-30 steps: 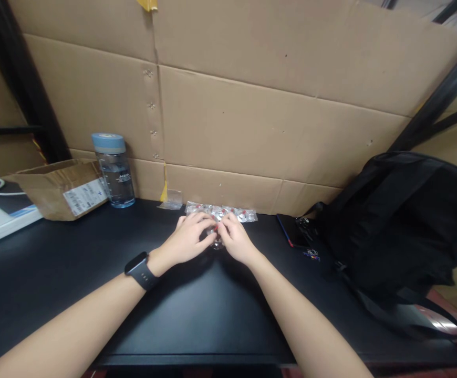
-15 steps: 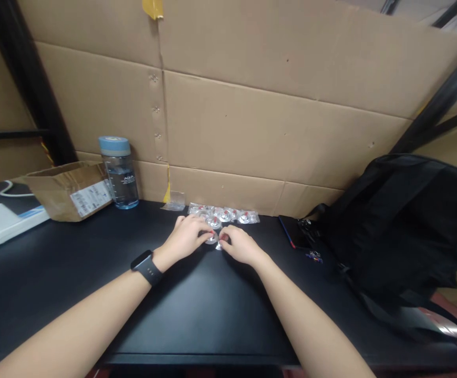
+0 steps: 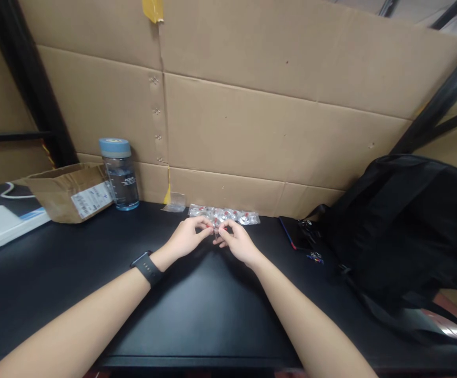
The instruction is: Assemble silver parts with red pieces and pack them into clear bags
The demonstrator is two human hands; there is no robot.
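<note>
Water bottle [image 3: 120,173] printed "AQUA", labelled cardboard box [image 3: 69,190]

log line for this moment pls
left hand + right hand: pinching one small clear plastic packet with red bit | row of same packets behind | black table

Bottle [image 3: 120,173] and box [image 3: 69,190] far left on table [image 3: 197,310], packets [image 3: 224,214] centre-back, backpack [image 3: 402,231] right.

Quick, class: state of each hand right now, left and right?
Left hand: fingers pinched on a small clear packet held between both hands.
Right hand: fingers pinched on the same packet, just above the black table.
</note>
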